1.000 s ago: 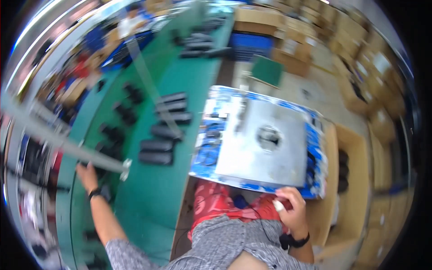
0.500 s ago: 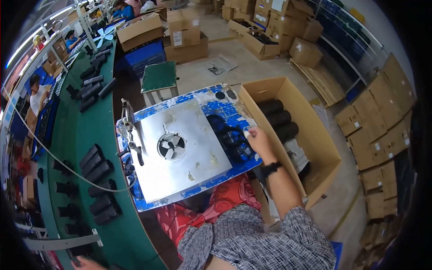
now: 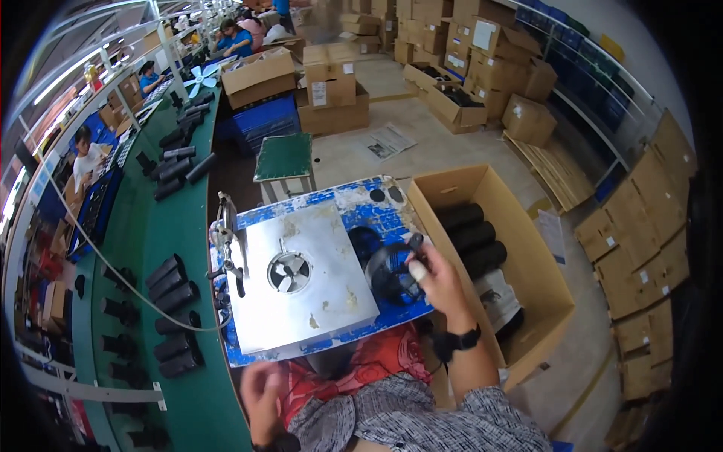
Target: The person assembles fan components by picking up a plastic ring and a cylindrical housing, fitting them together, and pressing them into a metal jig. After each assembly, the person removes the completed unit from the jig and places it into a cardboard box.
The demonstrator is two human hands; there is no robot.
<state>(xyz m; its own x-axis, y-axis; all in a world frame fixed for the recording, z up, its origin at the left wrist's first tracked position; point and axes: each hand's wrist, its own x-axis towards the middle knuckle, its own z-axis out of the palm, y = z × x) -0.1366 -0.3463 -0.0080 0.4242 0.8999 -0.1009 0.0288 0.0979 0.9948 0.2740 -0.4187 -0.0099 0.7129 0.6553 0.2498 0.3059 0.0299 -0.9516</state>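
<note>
My right hand [image 3: 440, 282], with white wrapping on a finger, is closed at the edge of a black ring-shaped part [image 3: 385, 277] with an open middle. A dark stub [image 3: 416, 241] shows at its fingertips. Behind that part, another black round piece [image 3: 364, 242] lies on the blue, paint-worn table [image 3: 361, 197]. My left hand [image 3: 263, 399] hovers near the table's front edge, slightly blurred, fingers apart and nothing visible in them. A metal plate [image 3: 331, 279] covers the table's left side, with a small bladed fan [image 3: 290, 272] set in its round opening.
A metal clamp [image 3: 230, 245] stands at the plate's left edge. Further left, black tubes [image 3: 177, 350] lie on a green bench [image 3: 203, 256]. An open carton [image 3: 553, 301] with black cylinders [image 3: 482, 260] adjoins the table's right side. A green stool [image 3: 282, 157] stands beyond.
My left hand has come from the green bench at lower left to the table's front edge. My right hand has turned, and the ring-shaped part has shifted toward me.
</note>
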